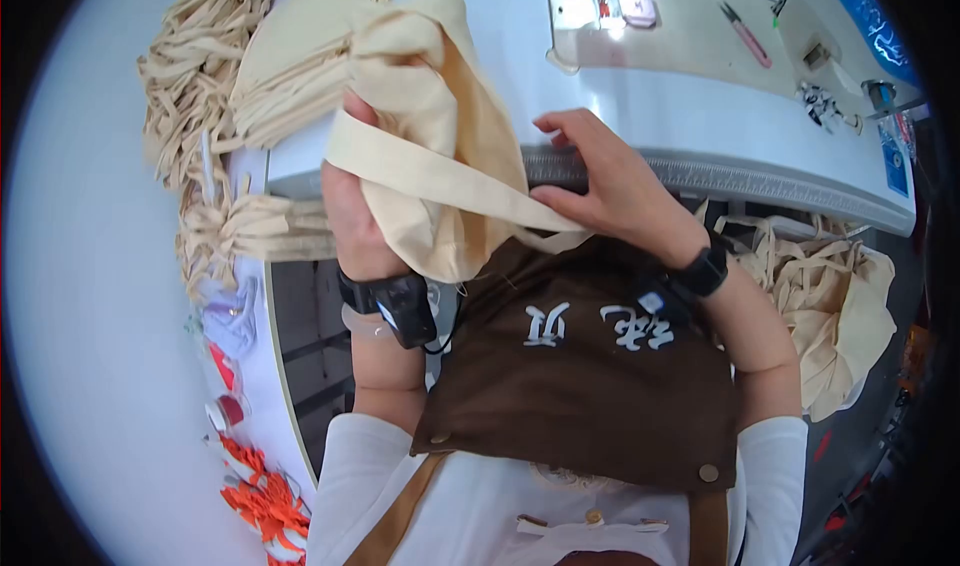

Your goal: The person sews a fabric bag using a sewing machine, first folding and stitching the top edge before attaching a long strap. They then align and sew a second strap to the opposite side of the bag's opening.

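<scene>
A cream canvas tote bag [480, 146], bunched up, is held in front of my chest above the table edge. My left hand [362, 221] grips its left side, with the fingers partly hidden by the cloth. A flat cream strap [430, 173] runs across the bag from my left wrist side toward my right hand [625, 186]. That hand is open, thumb and fingers spread in a C shape, with the thumb tip right at the strap's edge.
A sewing machine [605, 1] stands at the back, with pink-handled thread snips [748, 38] to its right. Stacked cream fabric [295, 61] and piled straps [195, 66] lie left. More cream bags [825, 306] hang low right. A ruler strip [740, 178] lines the table edge.
</scene>
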A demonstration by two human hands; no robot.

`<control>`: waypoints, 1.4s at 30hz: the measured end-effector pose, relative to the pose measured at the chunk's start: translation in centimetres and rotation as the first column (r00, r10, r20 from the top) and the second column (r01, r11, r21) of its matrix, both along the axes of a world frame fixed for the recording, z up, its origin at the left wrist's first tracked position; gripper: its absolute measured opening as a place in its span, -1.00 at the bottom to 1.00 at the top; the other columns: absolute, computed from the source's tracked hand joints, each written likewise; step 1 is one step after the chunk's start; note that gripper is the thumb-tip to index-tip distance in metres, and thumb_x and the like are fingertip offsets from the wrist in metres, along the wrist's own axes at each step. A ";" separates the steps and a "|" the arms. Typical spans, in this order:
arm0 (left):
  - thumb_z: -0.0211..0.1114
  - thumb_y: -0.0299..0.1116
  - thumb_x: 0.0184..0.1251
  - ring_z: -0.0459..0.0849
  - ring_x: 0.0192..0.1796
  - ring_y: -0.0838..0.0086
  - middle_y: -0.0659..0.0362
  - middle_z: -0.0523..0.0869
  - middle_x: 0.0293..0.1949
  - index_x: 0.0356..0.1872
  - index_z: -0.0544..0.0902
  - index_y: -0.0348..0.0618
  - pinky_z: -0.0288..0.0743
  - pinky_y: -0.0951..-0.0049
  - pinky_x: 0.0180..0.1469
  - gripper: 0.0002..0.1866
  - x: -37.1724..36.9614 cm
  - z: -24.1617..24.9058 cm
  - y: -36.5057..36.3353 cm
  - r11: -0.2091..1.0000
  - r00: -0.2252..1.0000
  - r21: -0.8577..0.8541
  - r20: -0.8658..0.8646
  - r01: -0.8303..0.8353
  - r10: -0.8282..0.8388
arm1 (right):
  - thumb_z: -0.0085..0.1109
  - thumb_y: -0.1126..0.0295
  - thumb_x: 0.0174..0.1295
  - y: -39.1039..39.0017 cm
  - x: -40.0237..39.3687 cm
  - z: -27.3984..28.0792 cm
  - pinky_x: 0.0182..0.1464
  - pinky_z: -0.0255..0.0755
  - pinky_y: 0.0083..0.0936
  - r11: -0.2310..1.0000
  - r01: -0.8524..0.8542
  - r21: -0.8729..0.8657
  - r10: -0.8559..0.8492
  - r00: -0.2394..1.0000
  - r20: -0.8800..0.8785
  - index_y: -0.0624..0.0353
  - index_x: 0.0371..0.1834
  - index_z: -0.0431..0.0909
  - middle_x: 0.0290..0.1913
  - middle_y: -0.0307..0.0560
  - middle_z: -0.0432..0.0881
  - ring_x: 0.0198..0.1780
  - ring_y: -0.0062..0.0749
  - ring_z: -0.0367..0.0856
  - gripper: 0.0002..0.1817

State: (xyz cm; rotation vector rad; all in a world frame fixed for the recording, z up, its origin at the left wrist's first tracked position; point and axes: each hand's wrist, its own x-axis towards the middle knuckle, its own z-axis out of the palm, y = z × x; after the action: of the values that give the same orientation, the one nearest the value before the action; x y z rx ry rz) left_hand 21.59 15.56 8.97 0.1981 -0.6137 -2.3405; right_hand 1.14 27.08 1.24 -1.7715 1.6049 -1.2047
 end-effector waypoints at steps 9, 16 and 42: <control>0.19 -0.06 0.60 0.67 0.24 0.29 0.11 0.67 0.25 0.35 0.52 -0.20 0.56 0.23 0.31 -0.49 4.4 0.7 2.1 0.904 0.932 -0.262 0.039 -0.338 0.360 | 0.35 0.10 0.34 1.3 4.6 -1.1 0.16 0.56 -0.36 0.870 -0.430 0.241 0.226 0.782 0.582 0.35 0.38 0.40 0.08 0.16 0.71 0.06 -0.18 0.72 -0.31; 0.05 -0.13 0.67 0.58 0.32 0.29 0.01 0.55 0.36 0.43 0.41 -0.27 0.52 0.25 0.34 -0.49 6.4 0.6 3.9 0.792 0.878 -0.430 -0.005 -0.433 0.478 | 0.16 0.30 0.35 2.9 5.7 0.9 -0.16 0.63 -0.28 0.912 -0.352 0.212 0.303 0.925 0.231 0.31 0.24 0.52 -0.25 0.17 0.74 -0.30 -0.08 0.77 -0.56; 0.25 -0.33 0.54 0.55 0.36 0.19 0.01 0.57 0.32 0.36 0.48 -0.20 0.42 0.21 0.38 -0.55 -0.2 -5.3 7.3 0.331 0.640 -0.769 0.639 0.547 0.426 | 0.21 0.68 0.14 3.9 1.4 8.1 -0.27 0.60 -0.50 0.849 -0.194 -0.491 0.033 0.948 -0.318 0.15 0.20 0.68 -0.06 -0.01 0.73 -0.29 -0.29 0.73 -0.50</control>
State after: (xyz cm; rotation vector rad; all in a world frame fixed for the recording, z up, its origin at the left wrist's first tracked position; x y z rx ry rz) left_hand 21.41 22.88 3.67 0.6401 -2.4068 -1.3708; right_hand 2.52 31.01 9.36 -2.4557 1.3741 -1.4649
